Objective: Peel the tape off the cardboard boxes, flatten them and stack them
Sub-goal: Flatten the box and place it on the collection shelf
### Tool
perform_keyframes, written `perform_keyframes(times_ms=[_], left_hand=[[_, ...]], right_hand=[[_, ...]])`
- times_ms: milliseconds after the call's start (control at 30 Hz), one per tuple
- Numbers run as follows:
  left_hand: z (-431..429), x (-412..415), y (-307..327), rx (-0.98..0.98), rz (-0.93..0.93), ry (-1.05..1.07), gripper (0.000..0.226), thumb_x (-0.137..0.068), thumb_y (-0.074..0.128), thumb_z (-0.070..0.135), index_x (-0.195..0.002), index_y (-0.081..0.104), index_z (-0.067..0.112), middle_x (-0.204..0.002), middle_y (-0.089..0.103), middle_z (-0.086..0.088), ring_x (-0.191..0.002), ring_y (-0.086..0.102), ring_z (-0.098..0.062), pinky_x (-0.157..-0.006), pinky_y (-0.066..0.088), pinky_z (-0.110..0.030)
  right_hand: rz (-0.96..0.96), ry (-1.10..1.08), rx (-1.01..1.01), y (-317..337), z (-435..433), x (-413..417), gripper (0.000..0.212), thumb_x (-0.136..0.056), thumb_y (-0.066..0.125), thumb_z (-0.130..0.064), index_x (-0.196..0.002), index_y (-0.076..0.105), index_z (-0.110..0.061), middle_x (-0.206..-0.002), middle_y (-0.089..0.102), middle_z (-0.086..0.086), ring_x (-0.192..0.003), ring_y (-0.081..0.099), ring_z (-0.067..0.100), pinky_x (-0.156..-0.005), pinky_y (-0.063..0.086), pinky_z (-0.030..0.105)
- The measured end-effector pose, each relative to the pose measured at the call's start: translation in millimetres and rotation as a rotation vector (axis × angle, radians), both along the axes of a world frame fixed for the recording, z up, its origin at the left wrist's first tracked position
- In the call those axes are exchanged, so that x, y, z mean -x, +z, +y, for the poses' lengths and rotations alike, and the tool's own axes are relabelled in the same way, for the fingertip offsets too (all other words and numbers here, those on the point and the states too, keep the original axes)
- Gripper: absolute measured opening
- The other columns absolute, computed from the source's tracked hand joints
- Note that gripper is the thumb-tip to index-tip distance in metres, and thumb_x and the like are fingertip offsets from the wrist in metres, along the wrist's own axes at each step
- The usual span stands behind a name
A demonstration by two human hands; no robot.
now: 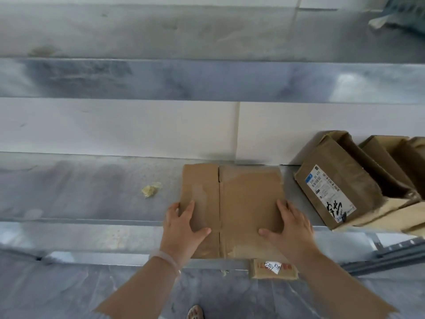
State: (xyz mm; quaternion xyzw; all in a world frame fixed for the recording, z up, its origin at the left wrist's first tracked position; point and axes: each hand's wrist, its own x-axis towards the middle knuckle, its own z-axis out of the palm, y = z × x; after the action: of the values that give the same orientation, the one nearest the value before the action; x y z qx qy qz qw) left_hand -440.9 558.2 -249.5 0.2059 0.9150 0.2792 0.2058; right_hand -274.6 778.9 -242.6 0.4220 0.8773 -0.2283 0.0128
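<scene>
A flattened brown cardboard box (239,199) lies on the metal shelf (92,194), its near end reaching past the shelf's front edge. My left hand (184,229) holds its left edge, thumb on top and fingers curled round the side. On the box's right part my right hand (289,226) presses flat, fingers spread. Strips of clear tape still show along the centre seam. A crumpled ball of peeled tape (150,189) sits on the shelf to the left.
Two open, unflattened cardboard boxes (340,189) (395,162) lie on their sides at the right, the nearer one bearing a shipping label. A cardboard flap with a label (273,269) hangs below the shelf's front edge. A white wall backs the shelf; another shelf runs above.
</scene>
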Motion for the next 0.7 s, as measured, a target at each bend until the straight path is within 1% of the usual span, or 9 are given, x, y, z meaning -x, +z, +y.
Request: perform_keyframes(times_ms=[67,200,333,467,567,700], left_hand=[[-6.0,-10.2,4.2,-0.036,0.014,0.015,0.092,-0.075,0.069,0.058,-0.15,0.021,0.036,-0.148,0.009,0.007,-0.138,0.018,-0.024,-0.117,0.025,-0.038],[-25.0,-22.3,16.2,-0.012,0.119,0.067,0.083,-0.077,0.068,0.057,-0.147,0.026,0.042,-0.148,0.008,0.007,-0.136,0.017,-0.025,-0.116,0.024,-0.039],[-54.9,-26.1,26.4,-0.007,0.177,0.143,0.078,-0.078,0.068,0.054,-0.145,0.03,0.044,-0.147,0.008,0.008,-0.135,0.017,-0.023,-0.116,0.022,-0.037],[-97.1,-12.5,36.3,-0.018,0.238,0.227,0.076,-0.076,0.071,0.051,-0.142,0.034,0.047,-0.148,0.009,0.005,-0.133,0.019,-0.022,-0.115,0.024,-0.035],[-130.6,4.9,44.3,-0.032,0.265,0.299,0.074,-0.075,0.071,0.048,-0.14,0.037,0.048,-0.146,0.008,0.006,-0.131,0.02,-0.023,-0.113,0.026,-0.034],[-183.4,32.5,50.0,-0.027,0.276,0.378,0.074,-0.075,0.069,0.049,-0.141,0.035,0.048,-0.145,0.006,0.009,-0.132,0.018,-0.024,-0.113,0.027,-0.036]], right_hand=[[0.013,0.017,-0.004,4.4,0.5,-5.7,0.106,-0.069,0.068,-0.069,-0.153,0.013,-0.033,-0.16,0.013,-0.005,-0.144,0.014,0.023,-0.117,0.015,0.042],[0.088,0.074,0.027,11.2,-6.3,-7.9,0.102,-0.07,0.07,-0.064,-0.152,0.018,-0.033,-0.157,0.016,-0.007,-0.143,0.015,0.021,-0.118,0.017,0.043],[0.156,0.158,0.024,19.5,-25.9,7.2,0.098,-0.072,0.072,-0.06,-0.152,0.022,-0.033,-0.155,0.016,-0.008,-0.141,0.014,0.018,-0.117,0.015,0.038],[0.198,0.255,0.013,31.4,-59.6,34.1,0.097,-0.073,0.069,-0.063,-0.152,0.022,-0.032,-0.154,0.017,-0.005,-0.14,0.018,0.018,-0.117,0.018,0.036],[0.202,0.34,-0.002,43.3,-90.7,65.3,0.097,-0.074,0.067,-0.065,-0.152,0.021,-0.031,-0.155,0.014,-0.003,-0.142,0.017,0.019,-0.119,0.018,0.037],[0.242,0.424,-0.006,56.6,-142.3,112.8,0.096,-0.076,0.067,-0.062,-0.153,0.02,-0.03,-0.156,0.013,-0.003,-0.143,0.014,0.018,-0.119,0.016,0.035]])
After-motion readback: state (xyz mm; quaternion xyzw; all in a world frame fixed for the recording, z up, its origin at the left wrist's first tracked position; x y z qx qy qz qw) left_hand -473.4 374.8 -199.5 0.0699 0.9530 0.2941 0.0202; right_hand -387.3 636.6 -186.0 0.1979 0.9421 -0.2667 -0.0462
